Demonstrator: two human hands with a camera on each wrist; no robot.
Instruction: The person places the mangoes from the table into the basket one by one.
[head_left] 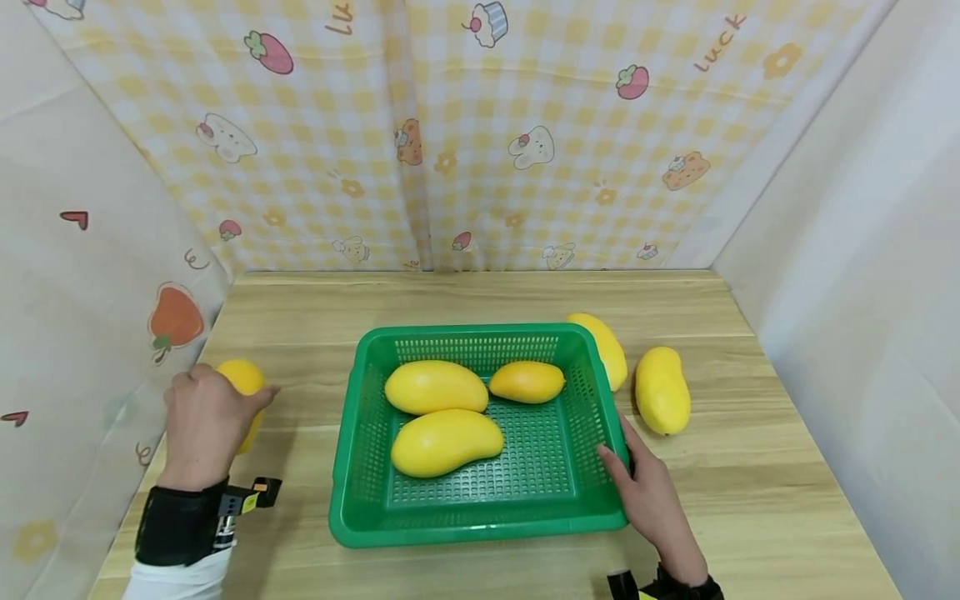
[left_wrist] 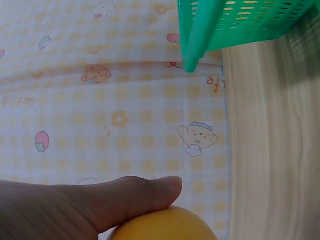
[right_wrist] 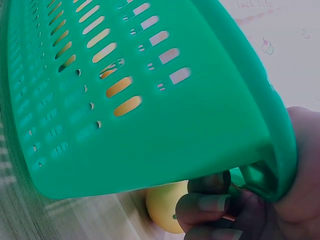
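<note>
At the left of the table my left hand [head_left: 206, 421] grips a yellow mango [head_left: 242, 377], its thumb lying along the fruit; the left wrist view shows the thumb [left_wrist: 145, 197] over the top of the mango [left_wrist: 167, 226]. My right hand [head_left: 651, 500] holds the right rim of a green plastic basket [head_left: 480, 533], thumb over the edge and fingers curled under it, as the right wrist view shows [right_wrist: 215, 202]. Inside the basket lie two larger yellow mangoes [head_left: 435, 387] [head_left: 447, 442] and a smaller, more orange mango [head_left: 527, 382].
Two more mangoes sit right of the basket: one [head_left: 603, 350] partly behind its rim, the other [head_left: 663, 390] farther right. A checked cloth [head_left: 465, 150] hangs behind the wooden table [head_left: 780, 500], with white cloth walls on both sides.
</note>
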